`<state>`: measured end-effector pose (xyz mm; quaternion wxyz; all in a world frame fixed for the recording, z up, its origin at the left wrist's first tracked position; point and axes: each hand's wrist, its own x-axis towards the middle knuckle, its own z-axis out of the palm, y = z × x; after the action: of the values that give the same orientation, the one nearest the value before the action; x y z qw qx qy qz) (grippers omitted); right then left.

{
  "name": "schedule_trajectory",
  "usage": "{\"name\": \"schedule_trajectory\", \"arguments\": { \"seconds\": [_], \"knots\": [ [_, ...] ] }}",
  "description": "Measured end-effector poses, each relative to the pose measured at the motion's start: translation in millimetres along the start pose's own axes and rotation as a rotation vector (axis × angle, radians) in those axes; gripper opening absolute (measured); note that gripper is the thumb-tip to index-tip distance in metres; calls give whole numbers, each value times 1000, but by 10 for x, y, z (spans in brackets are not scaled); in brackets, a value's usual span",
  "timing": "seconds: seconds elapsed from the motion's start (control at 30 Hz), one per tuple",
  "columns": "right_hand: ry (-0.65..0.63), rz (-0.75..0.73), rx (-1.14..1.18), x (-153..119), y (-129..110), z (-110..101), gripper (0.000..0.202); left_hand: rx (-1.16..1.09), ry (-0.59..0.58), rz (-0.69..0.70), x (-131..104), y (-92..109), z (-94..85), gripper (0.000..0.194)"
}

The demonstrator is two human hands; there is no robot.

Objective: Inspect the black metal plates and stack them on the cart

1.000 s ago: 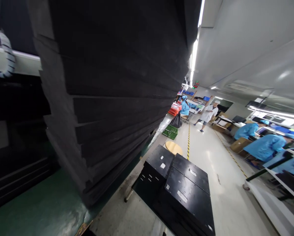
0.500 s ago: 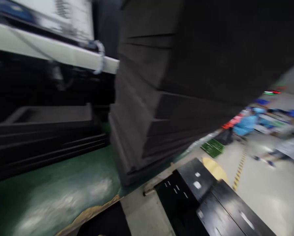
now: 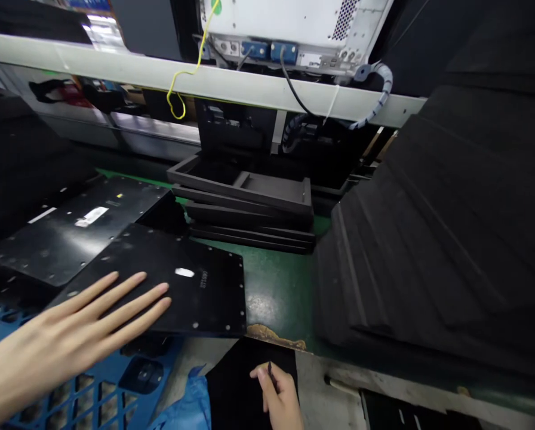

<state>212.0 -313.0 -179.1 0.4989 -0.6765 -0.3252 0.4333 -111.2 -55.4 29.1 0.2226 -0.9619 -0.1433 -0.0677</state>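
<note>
My left hand reaches forward with flat, spread fingers, its fingertips over the near edge of a black metal panel that lies on the green workbench. It holds nothing. My right hand is low at the bottom edge, its fingers pinched on a thin dark pen-like object. A second black panel with a white label lies to the left, partly under the first.
A tall stack of dark foam sheets fills the right side. Black foam trays are piled at the back. A white machine with cables hangs above a grey rail. A blue plastic crate sits below my left hand.
The view has swung left from the aisle and foam stack down to the workbench. Both hands and the black panels have come into view.
</note>
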Motion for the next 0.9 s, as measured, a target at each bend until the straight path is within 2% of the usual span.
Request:
{"name": "schedule_trajectory", "arguments": {
  "seconds": [0.07, 0.2, 0.3, 0.37, 0.47, 0.57, 0.7, 0.8, 0.9],
  "knots": [
    [43, 4, 78, -40, 48, 22, 78, -23, 96, 69, 329, 171, 227, 97],
    [154, 44, 175, -161, 212, 0, 71, -184, 78, 133, 857, 491, 671, 97],
    [193, 85, 189, -275, 279, -84, 68, -217, 129, 160, 1058, 759, 919, 85],
    [165, 126, 239, -348, 280, -159, 66, -204, 169, 195, 1131, 932, 1031, 78],
    [97, 261, 415, -442, 254, -266, 67, -222, 181, 237, 1217, 1116, 1133, 79],
    [6, 329, 499, -533, 245, -325, 73, -305, 192, 249, 1300, 1159, 1188, 69],
    [-86, 302, 463, -642, 287, -315, 89, -470, 228, 206, 1417, 1043, 1223, 52],
    [49, 313, 417, -659, 320, -260, 78, -588, 174, 59, 1582, 931, 1258, 36],
    [225, 257, 437, -623, 331, -197, 58, -642, 43, -76, 1874, 893, 1331, 44]
  ]
}}
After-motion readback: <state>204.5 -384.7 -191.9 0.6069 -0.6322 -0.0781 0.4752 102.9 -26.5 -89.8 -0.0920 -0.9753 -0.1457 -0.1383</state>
